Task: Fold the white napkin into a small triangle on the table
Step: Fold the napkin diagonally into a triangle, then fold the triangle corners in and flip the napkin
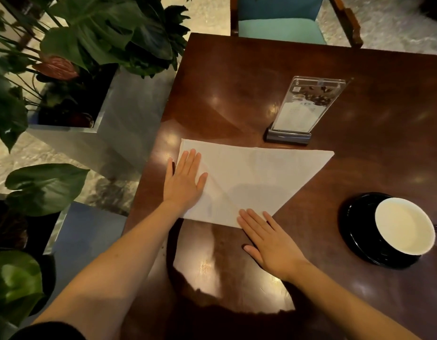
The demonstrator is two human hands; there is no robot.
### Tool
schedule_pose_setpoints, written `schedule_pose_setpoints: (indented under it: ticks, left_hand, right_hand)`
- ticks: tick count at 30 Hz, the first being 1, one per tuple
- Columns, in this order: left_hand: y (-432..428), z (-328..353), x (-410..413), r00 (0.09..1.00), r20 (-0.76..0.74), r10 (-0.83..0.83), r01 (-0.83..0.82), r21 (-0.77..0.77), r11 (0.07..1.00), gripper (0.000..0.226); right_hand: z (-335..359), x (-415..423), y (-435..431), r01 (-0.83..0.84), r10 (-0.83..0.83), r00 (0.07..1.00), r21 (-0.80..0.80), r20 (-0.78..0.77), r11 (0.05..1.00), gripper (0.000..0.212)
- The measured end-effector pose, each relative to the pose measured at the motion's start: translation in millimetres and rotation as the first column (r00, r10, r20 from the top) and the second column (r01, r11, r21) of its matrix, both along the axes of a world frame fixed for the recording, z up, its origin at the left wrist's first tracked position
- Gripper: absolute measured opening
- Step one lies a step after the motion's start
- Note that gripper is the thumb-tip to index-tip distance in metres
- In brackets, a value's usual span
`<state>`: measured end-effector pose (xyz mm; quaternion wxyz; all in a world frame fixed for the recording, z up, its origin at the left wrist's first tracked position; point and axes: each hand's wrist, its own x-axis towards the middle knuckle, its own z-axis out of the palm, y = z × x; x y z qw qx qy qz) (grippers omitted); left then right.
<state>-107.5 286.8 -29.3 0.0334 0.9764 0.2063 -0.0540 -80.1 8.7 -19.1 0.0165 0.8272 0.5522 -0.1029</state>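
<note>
The white napkin (pixel 251 177) lies flat on the dark wooden table (pixel 237 82) as a large triangle, its long edge running from the far left corner to the right tip. A diagonal crease crosses its left half. My left hand (pixel 184 181) presses flat, fingers spread, on the napkin's left part. Resting palm down at the near corner is my right hand (pixel 269 239), with its fingertips on the cloth and its palm on the bare wood. Neither hand grips anything.
An acrylic menu stand (pixel 301 111) stands just behind the napkin. A black cup with a white inside (pixel 404 227) sits on a black saucer at the right. Potted plants (pixel 72 45) crowd the table's left edge. A teal chair (pixel 281 23) faces the far side.
</note>
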Motion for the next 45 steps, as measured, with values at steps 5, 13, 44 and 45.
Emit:
schedule_pose_setpoints:
  ticks: [5, 13, 44, 45]
  left_hand:
    - [-33.6, 7.7, 0.4, 0.989, 0.135, 0.065, -0.070, 0.030, 0.997, 0.056]
    - [-93.2, -6.5, -38.1, 0.991, 0.097, 0.095, -0.088, -0.069, 0.994, 0.058]
    - [-131.1, 8.3, -129.3, 0.919, 0.394, -0.002, 0.038, -0.085, 0.996, 0.004]
    - [-130.4, 8.2, -128.3, 0.924, 0.381, -0.039, 0.060, -0.043, 0.997, 0.009]
  right_hand:
    - [-1.2, -8.6, 4.1, 0.081, -0.080, 0.996, 0.029, -0.041, 0.996, 0.059]
    - [-4.3, -7.4, 3.4, 0.078, -0.075, 0.996, 0.080, -0.041, 0.994, 0.059]
    - [16.8, -16.8, 10.7, -0.057, 0.039, 0.995, 0.195, 0.094, 0.979, 0.031]
    - [17.7, -15.4, 10.4, -0.082, 0.063, 0.992, 0.173, 0.114, 0.982, 0.032]
